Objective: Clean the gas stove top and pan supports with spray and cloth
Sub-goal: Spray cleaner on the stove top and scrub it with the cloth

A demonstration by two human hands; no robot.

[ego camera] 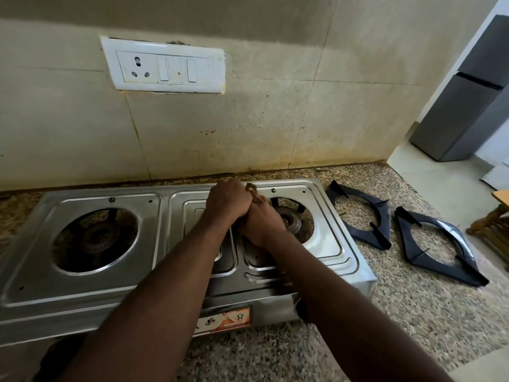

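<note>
The steel two-burner gas stove sits on the granite counter with both pan supports taken off. My left hand and my right hand are pressed together on the stove top, between the middle panel and the right burner. A small olive cloth pokes out where the fingers of both hands meet; most of it is hidden under them. The left burner lies uncovered. Two dark pan supports lie on the counter to the right of the stove. No spray bottle is in view.
The speckled granite counter runs around the stove. Behind it, the stained tiled wall carries a white socket-and-switch plate. A grey fridge stands past the counter's right end, and a wooden piece sits at the right edge.
</note>
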